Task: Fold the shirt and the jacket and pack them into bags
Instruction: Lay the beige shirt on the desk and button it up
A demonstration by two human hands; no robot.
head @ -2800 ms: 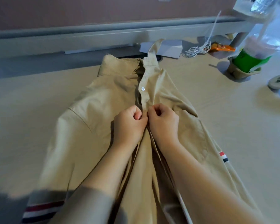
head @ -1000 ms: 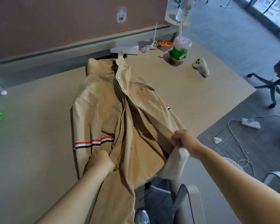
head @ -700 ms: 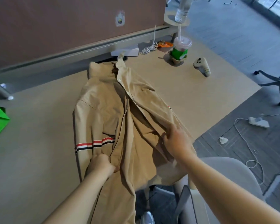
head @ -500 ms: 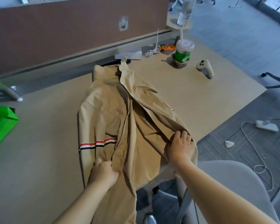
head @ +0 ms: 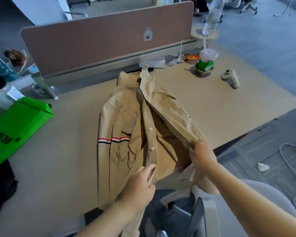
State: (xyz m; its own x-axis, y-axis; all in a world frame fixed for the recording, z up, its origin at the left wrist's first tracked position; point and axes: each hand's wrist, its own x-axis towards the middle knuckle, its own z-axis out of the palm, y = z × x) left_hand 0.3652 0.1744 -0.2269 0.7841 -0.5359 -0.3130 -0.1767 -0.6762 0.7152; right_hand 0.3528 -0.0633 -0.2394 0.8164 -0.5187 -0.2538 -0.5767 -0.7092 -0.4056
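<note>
Observed left hand [head: 138,183] pinching the shirt [head: 126,120] by its button placket, and right hand [head: 201,156] gripping the opposite front edge, fingertips buried in cloth. Found shirt open on table [head: 212,103], collar far, hem hidden past near edge. Noted green bag [head: 17,124] at left, cropped by frame.

Left of the shirt [head: 126,120], the green bag [head: 19,124] is cut by the edge, its black print unreadable. The left hand [head: 138,183] covers part of the shirt's lower front.

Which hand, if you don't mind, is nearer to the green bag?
Left. The left hand grips the shirt by its button edge, right of the green bag; the right hand holds the other front edge, farther right.
</note>
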